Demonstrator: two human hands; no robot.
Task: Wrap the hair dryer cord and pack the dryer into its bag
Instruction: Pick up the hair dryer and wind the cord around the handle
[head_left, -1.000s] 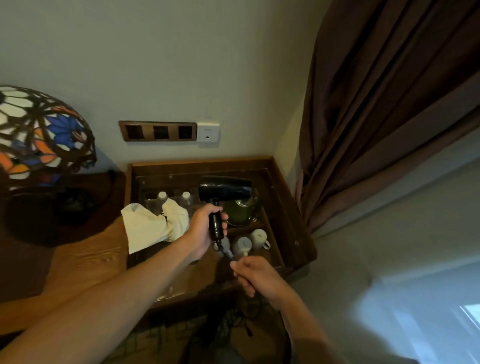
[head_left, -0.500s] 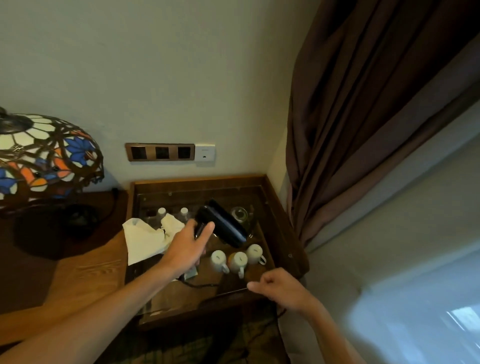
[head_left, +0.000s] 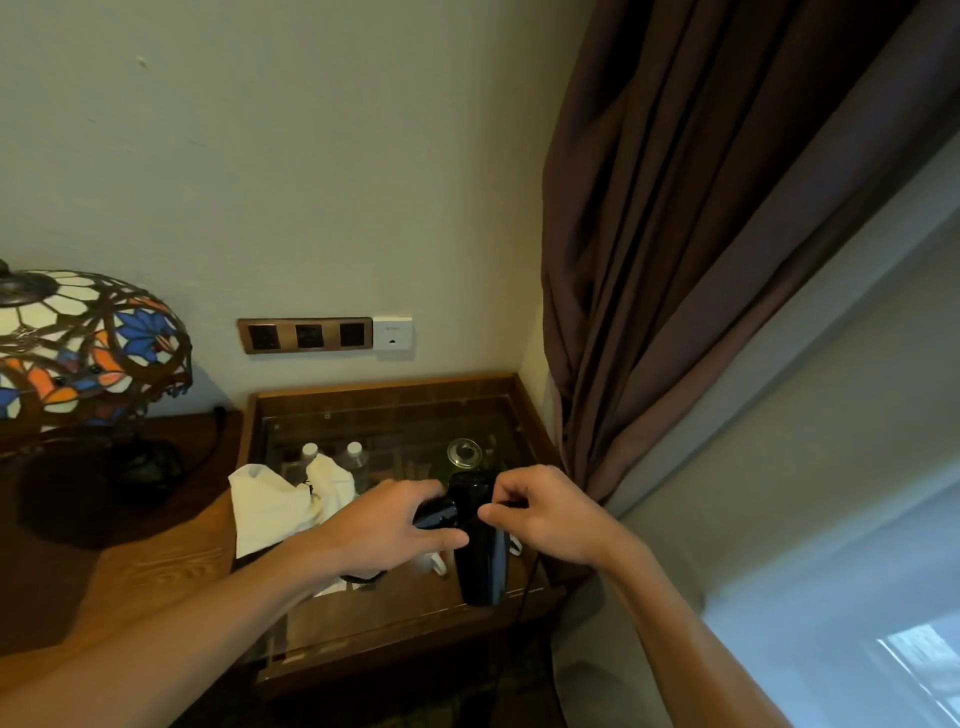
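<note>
Black hair dryer (head_left: 475, 540) is folded up now, barrel pointing back at me over the glass-topped desk (head_left: 395, 613). A second ago the right hand (head_left: 545, 517) was down low by the cord; now it pinches at the barrel, left hand (head_left: 392, 525) gripping the handle. Wrapping's next, I'd guess. White bag (head_left: 275, 501) sits just behind the left hand.

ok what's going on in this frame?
A person holds a black hair dryer over a glass-topped wooden table. The left hand grips the handle; the right hand pinches at the body, apparently working the cord, which hangs off the table edge. A white cloth bag lies to the left, not yet in use.
</note>
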